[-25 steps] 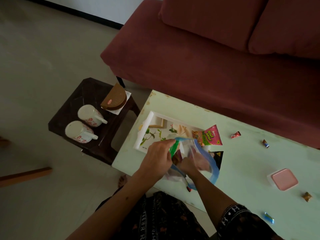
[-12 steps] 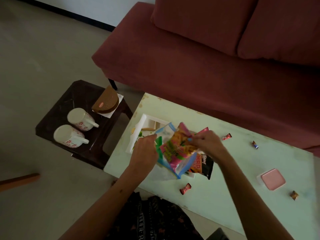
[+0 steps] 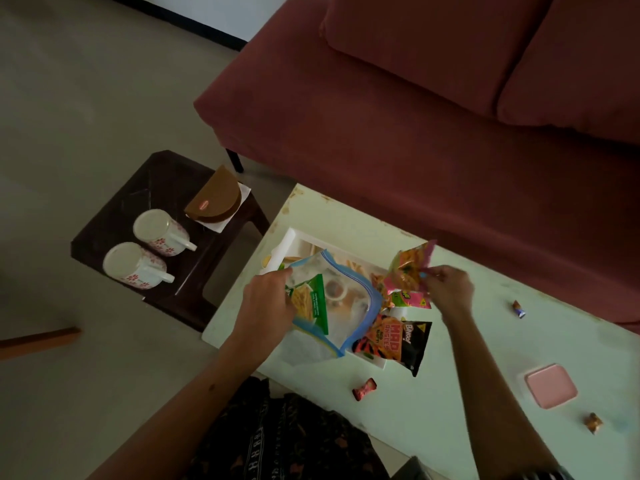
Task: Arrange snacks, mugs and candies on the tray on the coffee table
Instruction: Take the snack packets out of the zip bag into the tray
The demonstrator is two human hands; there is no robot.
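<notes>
Zip bag (image 3: 341,306) with green snack packet is gripped by left hand (image 3: 266,306) above white tray (image 3: 282,249) on coffee table (image 3: 485,341); pink snack packet (image 3: 408,268) is pinched by right hand (image 3: 448,289).

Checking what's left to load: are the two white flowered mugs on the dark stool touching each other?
Apart. The head view shows a strip of the dark stool between the farther mug and the nearer mug.
</notes>
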